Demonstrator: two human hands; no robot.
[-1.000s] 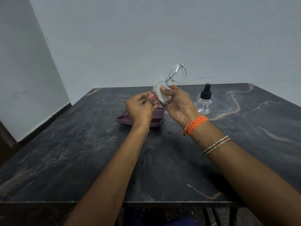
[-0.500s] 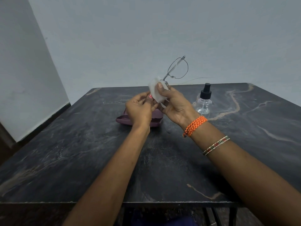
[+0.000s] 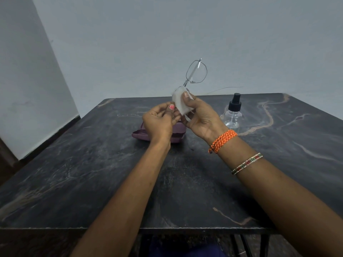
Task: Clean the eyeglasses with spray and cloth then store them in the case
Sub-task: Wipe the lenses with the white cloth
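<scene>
Thin metal-framed eyeglasses (image 3: 196, 72) are held above the table, one lens sticking up free against the wall. The other lens is hidden inside a folded white cloth (image 3: 179, 102). My right hand (image 3: 201, 120) pinches that cloth around the covered lens with thumb and fingers. My left hand (image 3: 159, 123) is closed just left of the cloth, gripping the lower part of the eyeglasses; its exact hold is hidden. The purple case (image 3: 139, 135) lies open on the table behind my left hand. A clear spray bottle (image 3: 233, 115) with a black pump stands to the right.
The dark marble table (image 3: 92, 173) ends in a front edge near my body and a far edge against the grey wall. A second wall and dark floor strip lie to the left. Table legs show below the front edge.
The eyeglasses have tilted and risen, so the free lens stands higher against the wall. The cloth and both hands shifted slightly up with it. Case and bottle stayed put.
</scene>
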